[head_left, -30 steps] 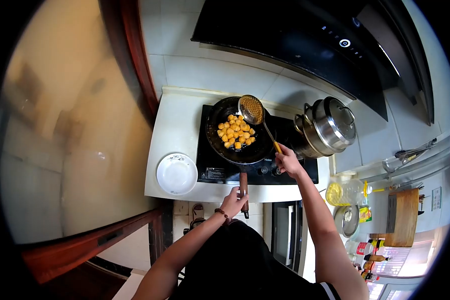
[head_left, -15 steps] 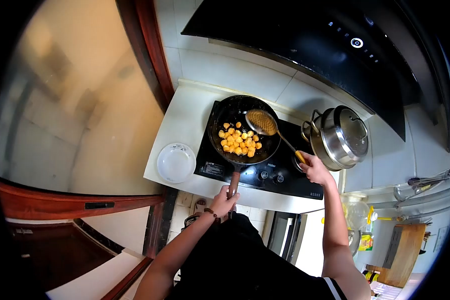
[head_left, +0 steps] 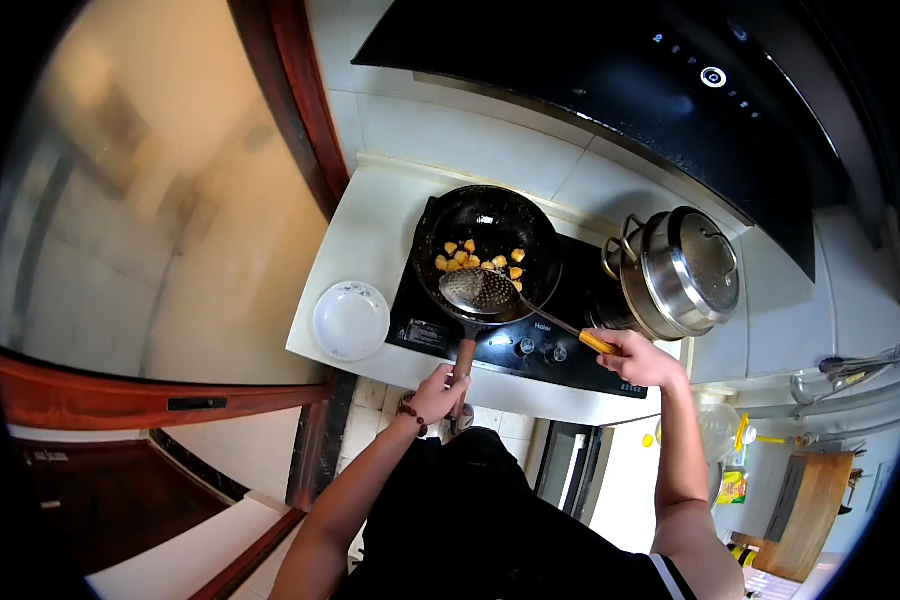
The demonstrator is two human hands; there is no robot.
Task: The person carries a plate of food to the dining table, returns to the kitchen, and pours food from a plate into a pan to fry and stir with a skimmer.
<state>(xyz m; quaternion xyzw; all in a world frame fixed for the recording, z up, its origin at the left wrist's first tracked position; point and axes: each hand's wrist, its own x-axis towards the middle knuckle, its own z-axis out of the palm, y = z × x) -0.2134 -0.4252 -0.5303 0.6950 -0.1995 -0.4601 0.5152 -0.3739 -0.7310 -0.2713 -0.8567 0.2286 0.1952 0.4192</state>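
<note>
My left hand [head_left: 436, 394] is closed round the brown handle [head_left: 466, 358] of a black wok [head_left: 487, 215], which sits on the black stove. In my right hand [head_left: 638, 358] is the yellow grip of a metal skimmer [head_left: 480, 291]. The skimmer's perforated bowl lies low in the wok, over part of the golden fried pieces [head_left: 469, 250], hiding several of them. Others show above and right of its rim. A white bowl [head_left: 351, 321] stands on the counter, left of the stove.
Right of the wok is a lidded steel pot [head_left: 685, 270]. The dark range hood [head_left: 610, 70] hangs over the stove's back. A wooden board [head_left: 808, 510] and an oil bottle [head_left: 720, 432] are at the right. A framed glass panel [head_left: 150, 220] fills the left side.
The skimmer has moved from the wok's upper right side down to its near side, over the pieces. My right hand has turned with it. My left hand stays on the wok handle.
</note>
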